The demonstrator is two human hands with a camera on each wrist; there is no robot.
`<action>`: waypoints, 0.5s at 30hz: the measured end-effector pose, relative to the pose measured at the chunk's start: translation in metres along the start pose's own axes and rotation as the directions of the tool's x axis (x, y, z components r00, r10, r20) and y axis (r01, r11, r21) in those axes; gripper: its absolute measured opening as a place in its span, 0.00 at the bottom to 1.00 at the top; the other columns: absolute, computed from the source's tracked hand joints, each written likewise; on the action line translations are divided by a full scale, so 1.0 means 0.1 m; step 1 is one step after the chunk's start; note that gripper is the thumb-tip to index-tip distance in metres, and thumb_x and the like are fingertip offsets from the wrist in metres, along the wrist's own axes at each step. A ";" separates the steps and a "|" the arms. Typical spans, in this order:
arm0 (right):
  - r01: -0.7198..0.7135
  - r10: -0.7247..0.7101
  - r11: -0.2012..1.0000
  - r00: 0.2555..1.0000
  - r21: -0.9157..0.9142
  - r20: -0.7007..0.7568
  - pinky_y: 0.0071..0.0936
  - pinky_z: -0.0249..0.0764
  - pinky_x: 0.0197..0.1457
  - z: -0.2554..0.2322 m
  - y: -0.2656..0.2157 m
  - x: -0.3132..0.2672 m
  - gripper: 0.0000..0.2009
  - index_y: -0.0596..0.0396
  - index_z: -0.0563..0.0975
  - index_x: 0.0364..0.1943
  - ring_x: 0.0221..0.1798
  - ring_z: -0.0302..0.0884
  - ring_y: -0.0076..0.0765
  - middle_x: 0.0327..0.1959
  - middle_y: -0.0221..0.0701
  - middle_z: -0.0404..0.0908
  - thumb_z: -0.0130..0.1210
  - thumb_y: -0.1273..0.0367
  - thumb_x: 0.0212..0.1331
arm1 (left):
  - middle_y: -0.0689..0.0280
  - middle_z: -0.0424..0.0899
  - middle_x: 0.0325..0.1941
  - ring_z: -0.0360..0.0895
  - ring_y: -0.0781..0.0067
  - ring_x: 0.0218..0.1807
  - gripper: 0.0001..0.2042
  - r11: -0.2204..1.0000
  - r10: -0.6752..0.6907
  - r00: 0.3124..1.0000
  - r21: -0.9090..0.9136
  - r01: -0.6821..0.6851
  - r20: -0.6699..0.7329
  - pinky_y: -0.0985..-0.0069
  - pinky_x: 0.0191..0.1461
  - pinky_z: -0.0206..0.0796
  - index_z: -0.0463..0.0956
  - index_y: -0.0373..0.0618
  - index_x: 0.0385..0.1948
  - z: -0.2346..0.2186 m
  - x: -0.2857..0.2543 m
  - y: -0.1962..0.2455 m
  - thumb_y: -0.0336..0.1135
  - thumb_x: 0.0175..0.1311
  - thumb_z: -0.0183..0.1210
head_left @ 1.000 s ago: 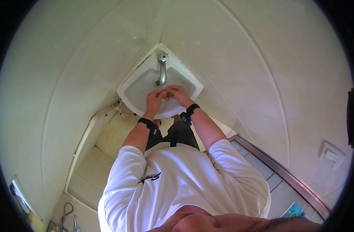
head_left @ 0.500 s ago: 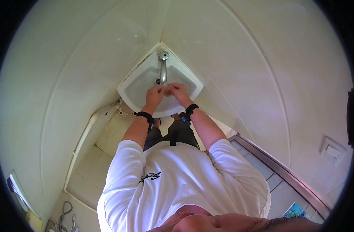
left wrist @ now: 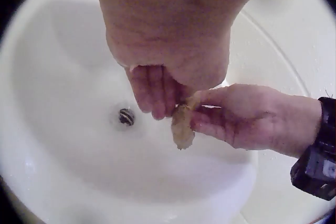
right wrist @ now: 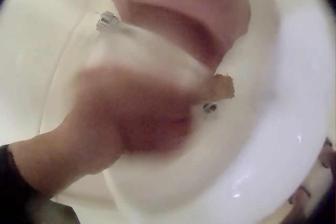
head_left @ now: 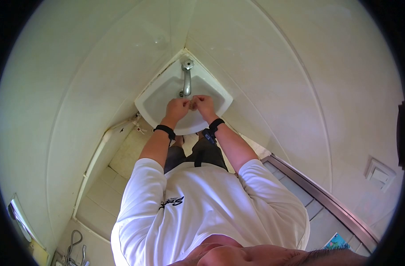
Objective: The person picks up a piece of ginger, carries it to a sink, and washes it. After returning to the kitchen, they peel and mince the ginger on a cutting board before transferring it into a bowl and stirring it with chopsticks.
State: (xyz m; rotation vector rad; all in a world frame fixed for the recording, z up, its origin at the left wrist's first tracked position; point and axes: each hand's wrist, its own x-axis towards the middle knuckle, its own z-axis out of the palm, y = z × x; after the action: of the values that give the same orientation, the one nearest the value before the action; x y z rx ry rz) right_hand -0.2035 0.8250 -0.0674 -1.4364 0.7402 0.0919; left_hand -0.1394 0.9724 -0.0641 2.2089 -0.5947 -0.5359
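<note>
A small tan, knobbly piece of ginger [left wrist: 182,128] is held over the white corner washbasin [head_left: 156,91], below the faucet spout [head_left: 187,84]. My right hand [left wrist: 247,116] pinches it from the side between thumb and fingers, its lower end sticking out. My left hand [head_left: 177,107] is right at the piece from the other side. In the left wrist view its fingers [left wrist: 156,90] reach down beside the ginger, while its thumb is hidden. The right wrist view shows that hand [right wrist: 136,108] blurred; whether it grips the piece, I cannot tell.
The metal drain [left wrist: 126,117] lies in the basin floor near the hands. A faucet knob [head_left: 187,64] tops the spout in the corner. Pale walls rise close on both sides, with a switch [head_left: 380,176] on the right one. Hoses [head_left: 74,248] hang at the lower left.
Both hands were together at the ginger, then the left drew slightly aside, and now it is close to the piece again. The right hand has shifted slightly toward the faucet.
</note>
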 end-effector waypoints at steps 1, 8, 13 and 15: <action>0.018 -0.019 0.999 1.000 -0.039 -0.014 0.22 0.72 0.28 0.00 0.00 0.02 0.09 0.65 0.83 0.32 0.24 0.76 0.21 0.22 0.30 0.81 0.55 0.72 0.63 | 0.55 0.85 0.32 0.82 0.49 0.36 0.07 0.999 0.028 1.000 0.026 -0.028 -0.007 0.58 0.42 0.75 0.85 0.48 0.30 0.00 0.01 -0.01 0.36 0.58 0.59; -0.011 0.012 1.000 0.996 0.010 -0.088 0.22 0.72 0.28 0.07 0.00 0.09 0.08 0.66 0.83 0.32 0.24 0.76 0.21 0.23 0.30 0.81 0.57 0.72 0.61 | 0.54 0.84 0.29 0.82 0.48 0.35 0.08 0.999 0.046 0.995 0.003 -0.046 -0.086 0.58 0.41 0.74 0.85 0.46 0.29 0.06 0.05 -0.11 0.36 0.59 0.58; -0.017 0.026 0.994 0.996 0.109 -0.081 0.23 0.74 0.28 0.08 0.07 0.10 0.09 0.66 0.83 0.33 0.25 0.77 0.23 0.24 0.31 0.82 0.58 0.71 0.60 | 0.52 0.84 0.30 0.82 0.49 0.35 0.09 0.985 -0.091 0.994 -0.140 0.098 0.053 0.61 0.42 0.74 0.85 0.44 0.32 -0.06 0.12 -0.07 0.38 0.58 0.59; -0.012 0.020 0.996 0.996 0.090 -0.085 0.23 0.74 0.29 0.08 0.09 0.12 0.08 0.66 0.83 0.33 0.25 0.77 0.23 0.24 0.31 0.82 0.58 0.71 0.60 | 0.52 0.84 0.30 0.82 0.49 0.35 0.10 0.985 -0.105 0.994 -0.135 0.110 0.044 0.61 0.42 0.74 0.85 0.44 0.32 -0.05 0.12 -0.07 0.38 0.58 0.59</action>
State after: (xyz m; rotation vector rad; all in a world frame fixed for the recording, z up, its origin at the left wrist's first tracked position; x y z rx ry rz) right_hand -0.1954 0.8295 -0.0811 -1.3557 0.8164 0.0092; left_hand -0.1253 0.9721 -0.0683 2.1130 -0.4458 -0.6553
